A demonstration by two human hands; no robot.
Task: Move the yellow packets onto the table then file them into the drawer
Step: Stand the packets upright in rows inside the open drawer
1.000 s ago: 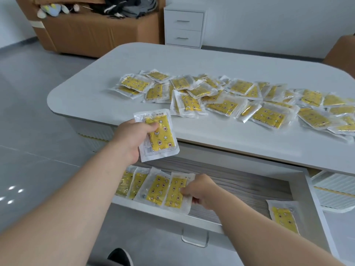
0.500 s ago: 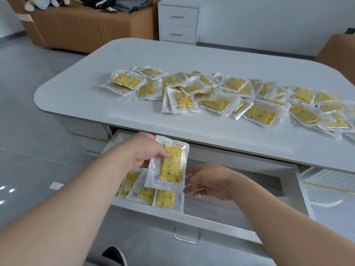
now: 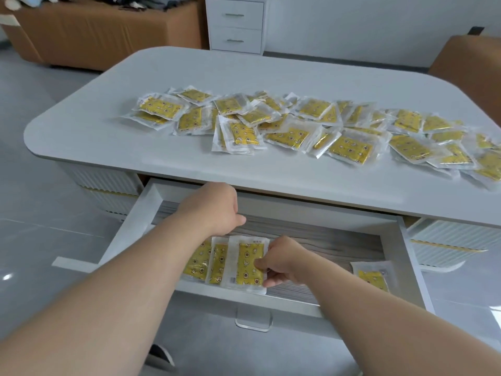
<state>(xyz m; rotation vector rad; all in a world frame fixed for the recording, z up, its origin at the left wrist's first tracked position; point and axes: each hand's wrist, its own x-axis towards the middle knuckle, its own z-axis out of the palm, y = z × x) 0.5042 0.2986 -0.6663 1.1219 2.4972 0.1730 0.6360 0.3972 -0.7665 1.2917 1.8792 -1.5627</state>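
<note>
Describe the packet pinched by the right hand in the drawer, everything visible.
The packet is a flat rectangular pouch of clear, slightly frosted plastic with a wide sealed border around a yellow insert printed with small figures. It lies lengthwise toward the table, rightmost in the row at the front of the open drawer, overlapping the neighbouring packet on its left. The right hand pinches its right edge, thumb on top.

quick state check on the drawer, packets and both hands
drawer, pulled open
held packet, in the drawer row, overlapping its neighbour
right hand, pinches held packet
left hand, above the drawer, fingers hidden
lone packet, lying at drawer's right end
table packets, loose heap, not filed
cabinet drawers, shut
</note>
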